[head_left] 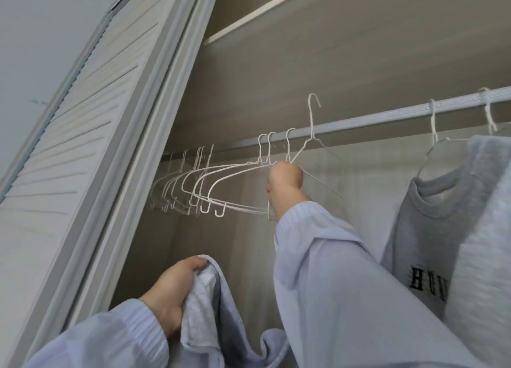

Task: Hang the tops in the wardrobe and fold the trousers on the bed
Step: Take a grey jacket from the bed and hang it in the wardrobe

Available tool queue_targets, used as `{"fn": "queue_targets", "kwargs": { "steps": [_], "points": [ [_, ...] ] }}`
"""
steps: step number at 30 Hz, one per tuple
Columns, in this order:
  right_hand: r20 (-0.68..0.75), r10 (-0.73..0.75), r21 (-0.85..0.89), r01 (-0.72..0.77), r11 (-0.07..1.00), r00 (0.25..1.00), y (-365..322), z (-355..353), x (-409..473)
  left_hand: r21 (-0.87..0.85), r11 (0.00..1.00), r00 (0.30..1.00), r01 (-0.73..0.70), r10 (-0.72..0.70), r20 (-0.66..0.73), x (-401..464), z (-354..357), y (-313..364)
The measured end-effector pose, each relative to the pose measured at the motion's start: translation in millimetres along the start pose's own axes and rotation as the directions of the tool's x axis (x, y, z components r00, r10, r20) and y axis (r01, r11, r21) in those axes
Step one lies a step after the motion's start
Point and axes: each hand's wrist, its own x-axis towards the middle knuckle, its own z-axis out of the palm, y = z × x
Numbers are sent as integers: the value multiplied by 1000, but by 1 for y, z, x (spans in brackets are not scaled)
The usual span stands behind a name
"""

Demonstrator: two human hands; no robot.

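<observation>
My right hand (285,180) is raised inside the wardrobe and grips a white wire hanger (313,121) by its shoulder; the hanger's hook is lifted above the rail (387,116). My left hand (172,293) is low in front and holds a light grey top (218,309) bunched at its edge, the cloth drooping down. Several empty white wire hangers (210,185) hang on the rail to the left of my right hand. Two grey tops hang at the right: a sweatshirt with black letters (423,246) and a lighter one (486,229) in front of it.
The louvred wardrobe door (83,135) stands open at the left, its frame close to my left arm. A shelf (262,11) runs above the rail. The wardrobe's back wall (249,243) is bare between the empty hangers and the hung tops.
</observation>
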Motion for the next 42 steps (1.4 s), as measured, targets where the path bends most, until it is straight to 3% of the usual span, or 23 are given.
{"fn": "queue_targets", "kwargs": {
  "steps": [3,5,10,15,20,26,29,34,38,40,42],
  "points": [
    [-170,-5,-99,-12,995,986,30,-24,-22,22,999,1000,29,-29,2,-12,-5,-8],
    [-159,-30,-113,12,994,987,52,-44,-58,36,998,999,45,-45,13,-17,-10,-13],
    [-228,-139,-458,20,889,964,105,-117,-189,83,991,989,105,-113,93,-36,-26,-33],
    [-326,14,-593,-216,775,945,142,-156,-271,193,971,982,144,-163,90,-68,-44,-67],
    [-294,-91,-795,-191,575,951,128,-182,-309,295,934,967,202,-237,89,-89,-64,-95],
    [-195,-138,-869,-105,484,971,85,-201,-331,416,903,985,102,-151,86,-100,-71,-103],
    [-98,-122,-861,-23,508,988,69,-211,-339,561,827,995,-19,-39,91,-100,-67,-106],
    [-29,-157,-847,59,528,987,29,-223,-342,772,597,975,-219,164,149,-101,-57,-108],
    [60,-51,-854,77,515,997,8,-227,-342,894,378,948,-241,291,132,-99,-57,-101],
    [76,-39,-852,85,517,996,10,-228,-342,926,281,946,-251,275,173,-103,-55,-99],
    [71,-29,-861,76,503,997,22,-227,-342,917,265,943,-299,227,242,-107,-50,-98]
  ]
}}
